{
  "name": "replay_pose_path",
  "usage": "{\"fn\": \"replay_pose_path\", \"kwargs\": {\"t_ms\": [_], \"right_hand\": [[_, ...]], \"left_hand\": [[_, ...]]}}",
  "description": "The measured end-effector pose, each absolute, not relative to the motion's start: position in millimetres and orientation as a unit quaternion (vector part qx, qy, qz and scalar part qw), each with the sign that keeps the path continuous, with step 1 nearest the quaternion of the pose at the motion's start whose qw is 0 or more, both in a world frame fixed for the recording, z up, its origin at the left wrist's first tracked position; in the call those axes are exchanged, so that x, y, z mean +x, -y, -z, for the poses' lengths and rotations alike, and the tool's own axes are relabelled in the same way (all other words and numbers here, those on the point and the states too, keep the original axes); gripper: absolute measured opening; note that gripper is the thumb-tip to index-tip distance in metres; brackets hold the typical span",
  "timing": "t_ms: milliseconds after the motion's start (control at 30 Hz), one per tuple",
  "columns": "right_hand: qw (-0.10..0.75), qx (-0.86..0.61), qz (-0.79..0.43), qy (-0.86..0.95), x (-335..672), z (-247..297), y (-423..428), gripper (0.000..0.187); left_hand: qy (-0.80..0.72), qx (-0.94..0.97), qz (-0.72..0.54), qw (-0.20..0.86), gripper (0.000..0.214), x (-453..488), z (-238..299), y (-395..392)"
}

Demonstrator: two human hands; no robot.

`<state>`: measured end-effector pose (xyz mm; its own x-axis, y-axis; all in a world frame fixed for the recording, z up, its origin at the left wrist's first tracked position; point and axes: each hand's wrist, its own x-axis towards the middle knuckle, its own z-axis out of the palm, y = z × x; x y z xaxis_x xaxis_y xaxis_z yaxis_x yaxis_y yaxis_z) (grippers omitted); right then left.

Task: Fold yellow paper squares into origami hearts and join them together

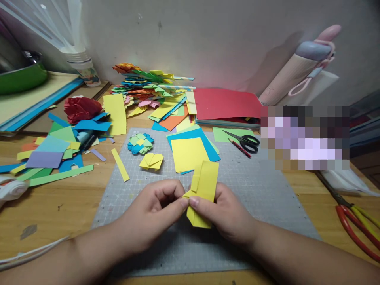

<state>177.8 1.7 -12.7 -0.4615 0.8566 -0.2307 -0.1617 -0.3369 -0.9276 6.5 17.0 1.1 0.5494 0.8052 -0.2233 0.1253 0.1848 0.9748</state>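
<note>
A folded yellow paper strip (206, 186) is held upright over the grey cutting mat (246, 245). My left hand (160, 209) pinches a small folded flap at its left edge between thumb and forefinger. With the thumb across its front and the fingers behind, my right hand (219, 209) grips the same paper. Beyond my hands lie a stack of square papers with a yellow sheet (188, 153) on top, a folded yellow paper piece (151, 161) and a blue and green paper flower (140, 143).
Black scissors (247, 141) and a pencil (240, 148) lie at the mat's far right. Coloured paper scraps (47, 152) are heaped on the left. Red-handled scissors (350, 221) rest at the right edge. Paper crafts (145, 85) and a red sheet (225, 103) are by the wall.
</note>
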Motion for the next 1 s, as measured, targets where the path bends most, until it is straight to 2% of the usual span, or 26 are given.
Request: {"fn": "replay_pose_path", "kwargs": {"t_ms": [200,500,1000], "right_hand": [[0.332,-0.354,-0.747,0.454,177.7,11.7,-3.9,0.025],[0.326,-0.374,-0.718,0.488,177.5,11.9,-3.5,0.022],[0.300,-0.407,-0.683,0.526,174.9,12.2,-3.3,0.016]], "left_hand": [[-0.378,0.605,-0.246,0.656,0.025,4.5,0.3,-18.2],[-0.384,0.623,-0.231,0.641,0.024,4.5,0.9,-20.0],[-0.410,0.688,-0.213,0.560,0.017,6.1,0.0,-20.5]]}}
